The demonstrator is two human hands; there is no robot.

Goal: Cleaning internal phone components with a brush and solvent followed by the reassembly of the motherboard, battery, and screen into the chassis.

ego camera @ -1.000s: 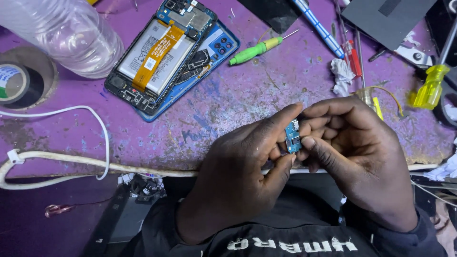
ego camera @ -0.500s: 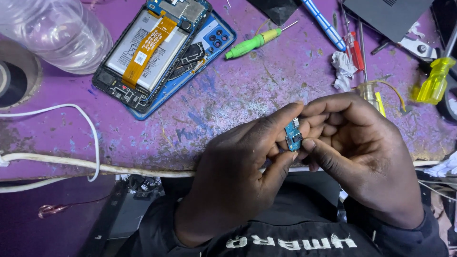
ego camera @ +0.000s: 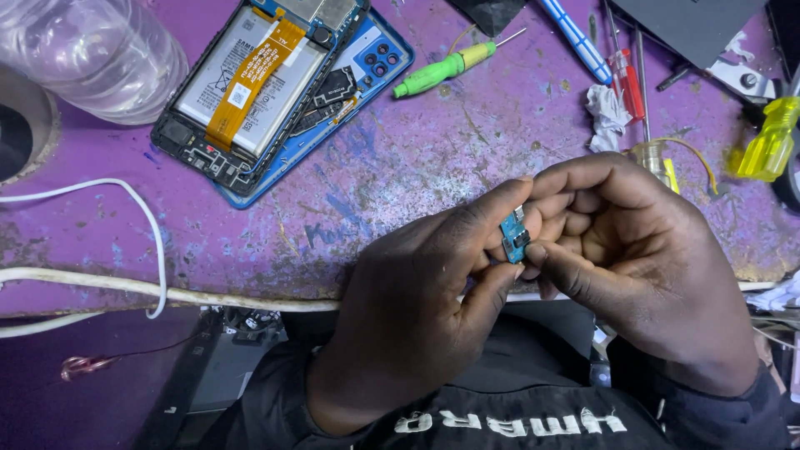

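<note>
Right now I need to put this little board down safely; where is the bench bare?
Bare purple bench lies between the opened phone, the green screwdriver and both hands, left hand, right hand. The far right is crowded with screwdrivers, tissue and a yellow tool.

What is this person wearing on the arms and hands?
Both hands are bare: no gloves, rings or watch show on the left hand or the right hand. Dark, black-looking long sleeves reach the wrists, part of a dark top with pale lettering across it.

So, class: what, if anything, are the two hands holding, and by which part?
A small blue circuit board, pinched by its edges between the fingertips of the left hand and right hand, above the purple bench's front edge.
</note>
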